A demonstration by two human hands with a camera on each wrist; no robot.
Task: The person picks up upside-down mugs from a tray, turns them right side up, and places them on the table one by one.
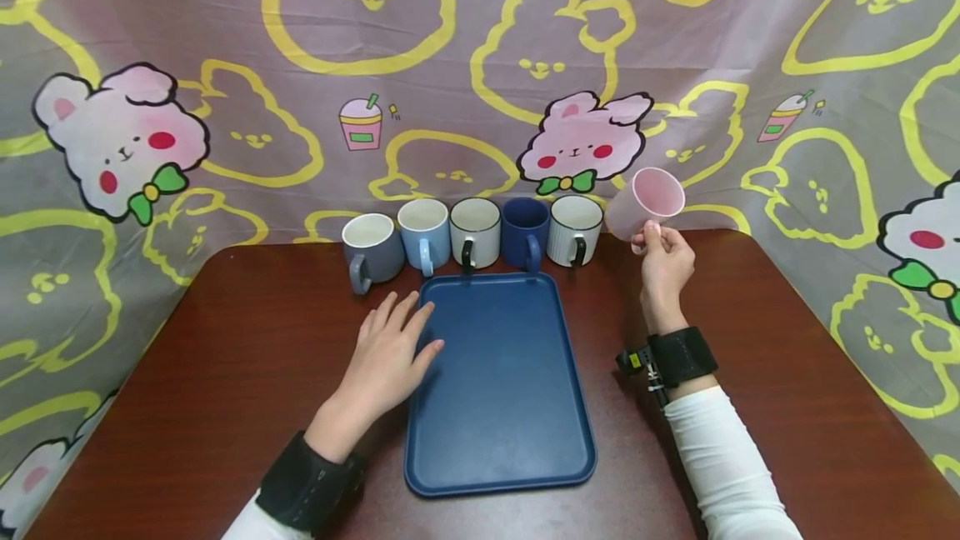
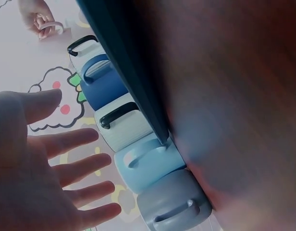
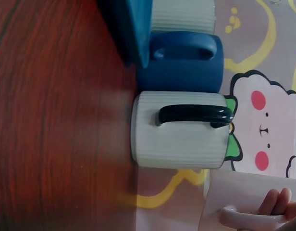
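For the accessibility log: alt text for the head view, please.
A person's right hand holds a pink mug by its handle, tilted, above the table at the right end of a row of five mugs. The left hand rests open on the left edge of an empty blue tray.

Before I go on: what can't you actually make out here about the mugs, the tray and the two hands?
- Pink mug: the right hand covers its handle in the head view; the right wrist view crops it at the edge.
- Row mugs' insides: dark blue mug too shadowed to read.
- Tray: both wrist views show only an edge.
- Left hand: contact with the tray rim unclear; the left wrist view is blurred.
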